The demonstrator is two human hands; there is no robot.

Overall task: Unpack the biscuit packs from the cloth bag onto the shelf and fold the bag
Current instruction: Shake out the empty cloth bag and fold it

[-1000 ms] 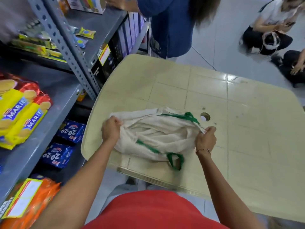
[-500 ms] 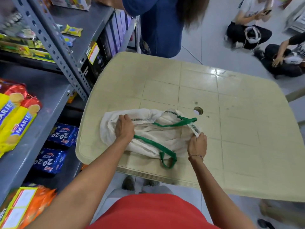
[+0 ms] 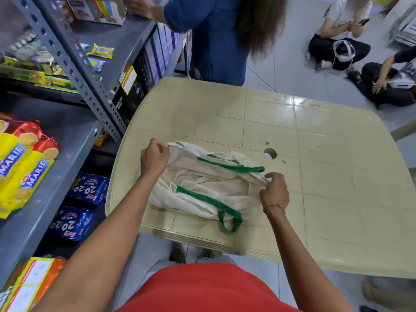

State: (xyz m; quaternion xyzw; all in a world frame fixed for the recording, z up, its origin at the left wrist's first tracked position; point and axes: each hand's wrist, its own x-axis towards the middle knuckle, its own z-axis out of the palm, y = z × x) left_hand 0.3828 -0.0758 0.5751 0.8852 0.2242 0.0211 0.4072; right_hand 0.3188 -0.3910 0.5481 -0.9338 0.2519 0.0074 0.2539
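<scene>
Cloth bag (image 3: pixel 209 188), cream with green handles, crumpled flat near the table's (image 3: pixel 337 176) near-left corner.
Left hand (image 3: pixel 154 159) grips the bag's far-left corner, fingers curled; right hand (image 3: pixel 274 192) pinches its right edge by the far handle (image 3: pixel 231 167). Near handle (image 3: pixel 227 219) loops toward the table's front edge. Marie biscuit packs (image 3: pixel 24 163) lie on the grey shelf (image 3: pixel 67 136) left of the table; blue 20-20 packs (image 3: pixel 87 188) on the shelf below.

The counter (image 3: pixel 315 176) is lying bare right of and beyond the cloth bag (image 3: pixel 202 190). The shelf (image 3: pixel 67 136) and its slotted post (image 3: pixel 74 70) are crowding the left; a standing person (image 3: pixel 216 37) is blocking the far edge.
</scene>
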